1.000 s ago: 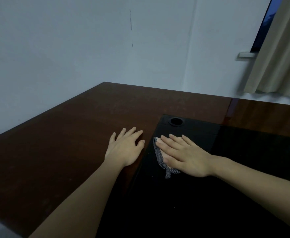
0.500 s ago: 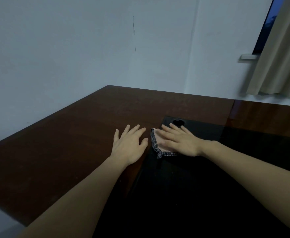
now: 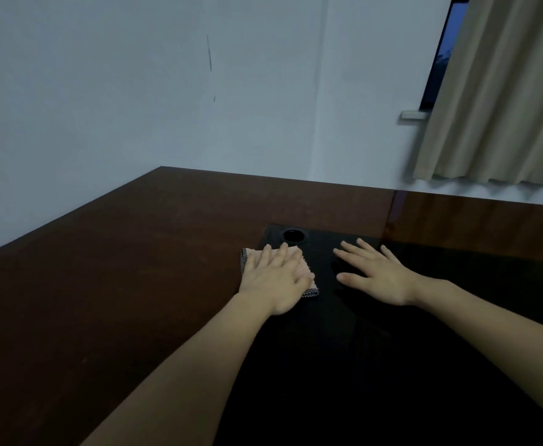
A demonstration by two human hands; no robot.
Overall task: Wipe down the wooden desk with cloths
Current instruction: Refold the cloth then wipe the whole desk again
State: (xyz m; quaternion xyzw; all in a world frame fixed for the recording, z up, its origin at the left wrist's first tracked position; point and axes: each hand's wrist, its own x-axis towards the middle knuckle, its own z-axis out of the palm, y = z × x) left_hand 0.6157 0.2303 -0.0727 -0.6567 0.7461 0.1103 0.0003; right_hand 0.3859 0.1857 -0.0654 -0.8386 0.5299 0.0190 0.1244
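1. Surroundings: a dark brown wooden desk [image 3: 119, 284] is set into a corner of pale walls [image 3: 103, 91]. A glossy black inset panel [image 3: 392, 365] covers the near right part of the desk. 1 round cable hole [image 3: 293, 235] is seen at the panel's far left corner, just beyond the fingertips of the left hand. A beige curtain [image 3: 505, 91] hangs at upper right, partly covering a dark window [image 3: 440, 59].
2. Task object: a pink cloth [image 3: 302, 263] with a speckled grey edge lies across the border between brown wood and black panel. Most of it is hidden beneath the left hand; only its corners and right edge are visible.
3. Left hand [image 3: 276, 278]: laid flat on the cloth, fingers straight and pressed down, forearm extended from lower left.
4. Right hand [image 3: 376, 275]: laid flat on the black panel, fingers spread and straight, nothing held, set apart from the cloth.
5. Change from 0.5 s ago: the cloth was then under the right hand, with the left hand flat on bare wood. The cloth is now under the left hand.
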